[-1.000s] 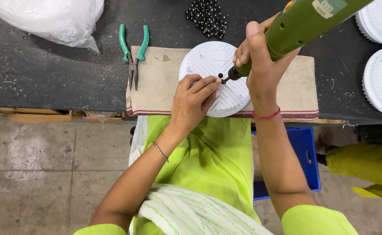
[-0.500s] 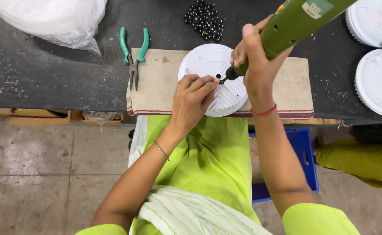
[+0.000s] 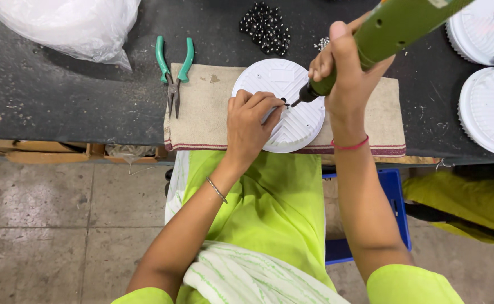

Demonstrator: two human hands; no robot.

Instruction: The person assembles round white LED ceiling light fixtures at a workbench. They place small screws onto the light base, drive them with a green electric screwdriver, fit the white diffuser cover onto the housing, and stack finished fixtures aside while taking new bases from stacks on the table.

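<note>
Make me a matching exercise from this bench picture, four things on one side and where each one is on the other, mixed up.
Things:
1. pliers
2. green power screwdriver
3. white round disc
4. clear plastic bag

Places:
A. under the left hand, on the beige cloth
B. far left corner of the bench
C. gripped in the right hand
D. at the cloth's left edge

Pairs: 1-D, 2-C, 3-A, 4-B

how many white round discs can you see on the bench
3, possibly more: one disc on the cloth under the left hand and the right hand; two at the right edge, maybe stacked.
</note>
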